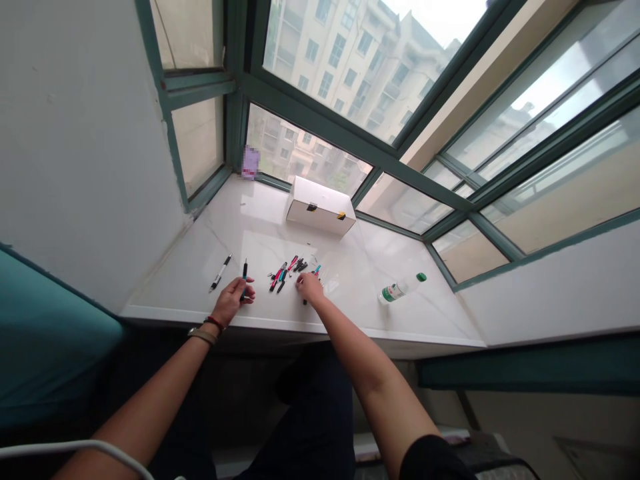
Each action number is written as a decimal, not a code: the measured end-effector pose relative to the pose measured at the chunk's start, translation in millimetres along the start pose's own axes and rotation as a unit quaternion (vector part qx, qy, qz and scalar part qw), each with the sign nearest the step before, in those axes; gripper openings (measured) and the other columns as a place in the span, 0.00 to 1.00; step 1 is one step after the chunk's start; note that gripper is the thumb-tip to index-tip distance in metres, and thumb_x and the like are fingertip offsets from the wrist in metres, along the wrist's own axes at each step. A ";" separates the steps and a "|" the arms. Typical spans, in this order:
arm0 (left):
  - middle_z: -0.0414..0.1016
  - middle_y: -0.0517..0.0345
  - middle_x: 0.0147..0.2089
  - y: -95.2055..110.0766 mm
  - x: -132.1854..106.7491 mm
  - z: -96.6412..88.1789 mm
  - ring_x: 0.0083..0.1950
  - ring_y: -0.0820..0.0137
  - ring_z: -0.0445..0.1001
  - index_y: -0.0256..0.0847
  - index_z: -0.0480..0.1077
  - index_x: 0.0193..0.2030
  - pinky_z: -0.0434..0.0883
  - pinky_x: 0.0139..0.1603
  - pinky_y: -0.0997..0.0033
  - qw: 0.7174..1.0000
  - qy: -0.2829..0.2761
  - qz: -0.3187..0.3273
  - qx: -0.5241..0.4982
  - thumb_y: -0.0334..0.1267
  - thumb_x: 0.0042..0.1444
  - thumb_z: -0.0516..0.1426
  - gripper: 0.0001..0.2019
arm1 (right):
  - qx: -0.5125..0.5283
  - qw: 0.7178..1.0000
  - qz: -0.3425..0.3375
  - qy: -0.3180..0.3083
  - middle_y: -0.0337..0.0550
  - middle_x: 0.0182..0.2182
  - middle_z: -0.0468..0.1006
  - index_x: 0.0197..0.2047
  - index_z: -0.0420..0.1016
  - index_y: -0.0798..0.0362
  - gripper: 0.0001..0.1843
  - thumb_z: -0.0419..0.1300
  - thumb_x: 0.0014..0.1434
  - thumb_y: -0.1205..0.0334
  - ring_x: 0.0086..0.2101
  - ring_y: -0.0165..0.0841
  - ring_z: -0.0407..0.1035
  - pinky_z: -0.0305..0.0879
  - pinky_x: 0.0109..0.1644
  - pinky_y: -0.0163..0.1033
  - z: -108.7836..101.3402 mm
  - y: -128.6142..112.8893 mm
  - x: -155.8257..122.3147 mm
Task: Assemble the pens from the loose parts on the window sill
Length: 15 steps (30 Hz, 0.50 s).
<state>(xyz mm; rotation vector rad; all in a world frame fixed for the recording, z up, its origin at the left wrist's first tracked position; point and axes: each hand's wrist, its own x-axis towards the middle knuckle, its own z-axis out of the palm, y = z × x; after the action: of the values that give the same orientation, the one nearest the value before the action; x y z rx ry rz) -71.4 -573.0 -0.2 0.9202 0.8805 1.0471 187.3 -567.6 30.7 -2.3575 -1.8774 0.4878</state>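
- The left hand point(231, 300), just left of centre in the frame, is pinching a dark pen point(245, 279) near its lower end.
- The pen's long axis is running almost straight up the frame, tip pointing toward the window.
- It is looking light, stiff and smooth, so a mid-barrel hold should suit it best.
- The right hand point(309, 288) is resting fingers-down at the pile of pens point(289, 270); whether it is gripping one, I cannot tell.
- A white box point(320, 207) is sitting above centre.

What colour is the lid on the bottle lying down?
Green, on the clear plastic bottle, seen in the head view.
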 end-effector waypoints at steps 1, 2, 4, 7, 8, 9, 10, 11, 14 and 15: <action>0.72 0.59 0.31 -0.2 -0.4 0.7 0.32 0.71 0.73 0.40 0.69 0.46 0.72 0.31 0.71 1.000 -0.002 0.004 0.014 0.56 0.54 0.56 0.22 | -0.001 1.000 -0.002 0.000 0.47 0.45 0.74 0.39 0.75 0.51 0.08 0.57 0.58 0.61 0.42 0.36 0.68 0.59 0.41 0.36 0.1 0.2 0.2; 0.72 0.59 0.31 -0.3 -1.0 1.5 0.31 0.71 0.73 0.40 0.69 0.45 0.72 0.31 0.72 1.000 -0.003 0.008 0.026 0.57 0.54 0.56 0.22 | -0.002 1.000 -0.007 0.001 0.48 0.44 0.74 0.39 0.75 0.51 0.08 0.57 0.58 0.61 0.41 0.36 0.68 0.59 0.41 0.36 0.1 0.4 0.1; 0.72 0.59 0.30 -0.4 -2.6 3.8 0.30 0.71 0.73 0.40 0.69 0.44 0.71 0.29 0.72 0.999 -0.005 0.016 0.046 0.58 0.54 0.55 0.22 | -0.006 1.000 -0.020 0.002 0.49 0.43 0.73 0.39 0.75 0.52 0.08 0.56 0.58 0.61 0.40 0.37 0.68 0.59 0.40 0.36 0.1 1.0 -1.2; 0.73 0.59 0.28 0.0 -5.9 8.2 0.27 0.72 0.72 0.40 0.69 0.40 0.68 0.26 0.75 0.997 -0.013 0.025 0.072 0.57 0.54 0.55 0.21 | -0.005 0.999 -0.034 0.008 0.50 0.43 0.73 0.39 0.73 0.53 0.07 0.56 0.59 0.62 0.40 0.36 0.68 0.60 0.40 0.37 -0.5 1.3 -4.5; 0.73 0.59 0.27 0.2 -7.1 9.6 0.26 0.73 0.71 0.40 0.70 0.40 0.67 0.24 0.76 0.996 -0.016 0.027 0.078 0.57 0.54 0.56 0.20 | 0.000 0.999 -0.035 0.011 0.49 0.42 0.73 0.39 0.73 0.53 0.07 0.56 0.59 0.63 0.40 0.36 0.68 0.60 0.41 0.37 -1.1 1.0 -5.4; 0.73 0.59 0.26 0.4 -8.0 10.8 0.25 0.73 0.70 0.40 0.70 0.39 0.66 0.23 0.77 0.996 -0.019 0.029 0.083 0.57 0.53 0.56 0.20 | 0.010 0.999 -0.035 0.016 0.49 0.42 0.74 0.38 0.73 0.54 0.06 0.56 0.58 0.63 0.40 0.35 0.68 0.60 0.41 0.37 -1.8 0.2 -6.3; 0.73 0.59 0.26 0.4 -8.7 11.6 0.24 0.73 0.70 0.40 0.70 0.39 0.65 0.22 0.77 0.996 -0.021 0.031 0.085 0.56 0.53 0.56 0.20 | 0.027 0.999 -0.036 0.023 0.48 0.41 0.74 0.38 0.72 0.54 0.06 0.56 0.58 0.63 0.40 0.35 0.68 0.61 0.41 0.37 -2.7 -1.1 -7.1; 0.73 0.59 0.25 0.3 -8.9 11.9 0.23 0.73 0.70 0.40 0.70 0.39 0.65 0.22 0.78 0.995 -0.023 0.033 0.088 0.56 0.54 0.56 0.20 | 0.051 0.997 -0.040 0.032 0.47 0.39 0.75 0.37 0.72 0.54 0.05 0.57 0.58 0.63 0.39 0.34 0.68 0.61 0.42 0.37 -3.6 -3.0 -8.1; 0.75 0.57 0.26 -0.9 -6.2 9.1 0.24 0.72 0.72 0.40 0.67 0.40 0.67 0.24 0.76 0.996 -0.026 0.026 0.082 0.57 0.56 0.53 0.20 | 0.172 0.981 -0.057 0.068 0.43 0.34 0.76 0.35 0.73 0.54 0.06 0.58 0.58 0.61 0.35 0.32 0.69 0.64 0.42 0.37 -3.1 -14.4 -15.1; 0.76 0.56 0.27 -1.4 -4.3 7.2 0.26 0.71 0.74 0.39 0.66 0.41 0.69 0.26 0.74 0.997 -0.020 0.019 0.067 0.57 0.56 0.52 0.21 | 0.224 0.970 -0.058 0.073 0.42 0.32 0.76 0.35 0.73 0.54 0.07 0.58 0.57 0.59 0.33 0.31 0.69 0.65 0.40 0.37 -0.9 -20.4 -19.7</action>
<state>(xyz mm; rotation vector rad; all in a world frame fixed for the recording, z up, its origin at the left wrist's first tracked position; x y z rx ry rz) -65.5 -578.8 1.8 1.0702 0.9122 1.0073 164.7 -581.5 40.7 -1.9259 -1.6207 0.6293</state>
